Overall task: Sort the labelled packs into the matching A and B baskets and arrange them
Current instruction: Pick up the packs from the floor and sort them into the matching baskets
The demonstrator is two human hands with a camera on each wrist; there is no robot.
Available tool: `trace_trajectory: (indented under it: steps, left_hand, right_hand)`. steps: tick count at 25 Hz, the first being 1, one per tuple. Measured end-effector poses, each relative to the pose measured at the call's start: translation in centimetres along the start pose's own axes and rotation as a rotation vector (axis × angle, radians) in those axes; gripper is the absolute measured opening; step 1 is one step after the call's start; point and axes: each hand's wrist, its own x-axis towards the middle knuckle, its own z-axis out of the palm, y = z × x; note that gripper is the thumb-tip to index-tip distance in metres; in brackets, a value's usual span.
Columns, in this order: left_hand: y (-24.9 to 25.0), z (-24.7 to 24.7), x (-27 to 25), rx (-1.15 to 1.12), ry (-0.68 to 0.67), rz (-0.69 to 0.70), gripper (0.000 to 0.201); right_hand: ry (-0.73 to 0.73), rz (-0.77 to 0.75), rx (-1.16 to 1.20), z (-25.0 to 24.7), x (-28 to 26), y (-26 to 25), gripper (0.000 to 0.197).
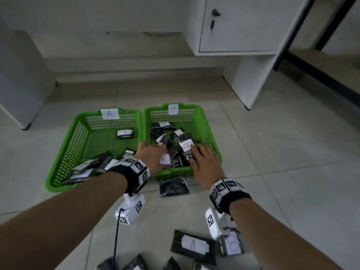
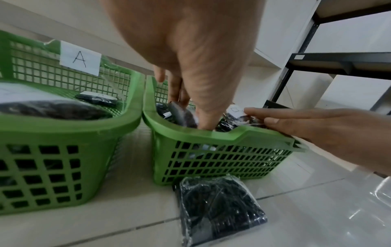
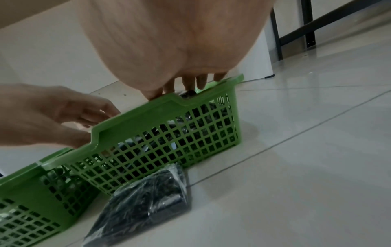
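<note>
Two green baskets stand side by side on the floor: basket A (image 1: 78, 117) on the left and basket B (image 1: 187, 106) on the right, each with a paper letter tag. Both hold black plastic-wrapped packs. My left hand (image 1: 164, 151) reaches into basket B's near-left corner and, in the left wrist view, pinches a dark pack (image 2: 182, 113) between fingers and thumb. My right hand (image 1: 193, 155) lies with straight fingers on a pack labelled B (image 1: 187, 147) in the same basket. A lone A pack (image 1: 125, 133) sits at the back of basket A.
An unlabelled-side pack (image 1: 174, 186) lies on the tiles against basket B's front. Nearer me lie an A pack (image 1: 192, 245), a B pack (image 1: 231, 244) and more packs (image 1: 136, 264). A white cabinet (image 1: 237, 26) and a black-framed shelf (image 1: 311, 71) stand behind right.
</note>
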Motion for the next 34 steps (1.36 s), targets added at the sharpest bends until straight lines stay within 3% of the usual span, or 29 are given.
trace_trajectory:
  steps: [2,4,6,9,12,15,17,20,24,27,31,34]
  left_hand:
    - [0.0,0.1,-0.2,-0.049,-0.007,-0.043,0.038]
    - [0.1,0.1,-0.9,-0.085,0.083,-0.021,0.031]
    - [0.3,0.4,-2.4,-0.023,0.196,0.093,0.032]
    - [0.4,0.9,-5.3,0.082,0.272,0.291,0.033]
    - [0.2,2.0,-8.4,0.132,0.263,0.457,0.023]
    - [0.5,3.0,-11.0,0.079,0.092,0.637,0.012]
    - [1.1,3.5,-11.9,0.085,-0.015,0.685,0.012]
    - [3.2,4.4,-12.6,0.094,-0.155,0.7,0.024]
    - [6.9,6.2,-13.1,0.088,-0.454,0.587,0.06]
    - [8.0,7.1,-12.5,0.01,-0.438,0.527,0.072]
    - [7.1,7.0,-11.8,-0.046,-0.406,0.522,0.061]
    - [6.0,6.1,-11.8,-0.072,-0.403,0.407,0.05]
  right_hand:
    - [0.157,-0.07,0.029,-0.4,-1.2,-0.4,0.049]
    - [0.304,-0.249,0.078,0.3,-2.6,-0.5,0.023]
    - [0.187,-0.406,0.069,1.8,-4.2,-0.7,0.014]
    - [-0.155,-0.321,-0.013,3.6,-5.1,-1.5,0.041]
    - [-0.185,-0.281,-0.151,4.9,-4.5,-2.4,0.055]
    - [-0.136,-0.294,-0.242,5.3,-3.9,-2.7,0.046]
    - [-0.113,-0.318,-0.263,5.1,-4.4,-2.1,0.037]
    - [-0.079,-0.331,-0.142,3.8,-6.1,-1.0,0.026]
    - [-0.01,-0.01,0.296,3.0,-7.5,1.0,0.023]
    - [-0.053,0.135,0.437,2.6,-7.9,2.8,0.024]
    - [-0.004,0.166,0.455,1.0,-9.1,3.6,0.03]
    - [0.05,0.218,0.447,-0.1,-9.9,3.9,0.03]
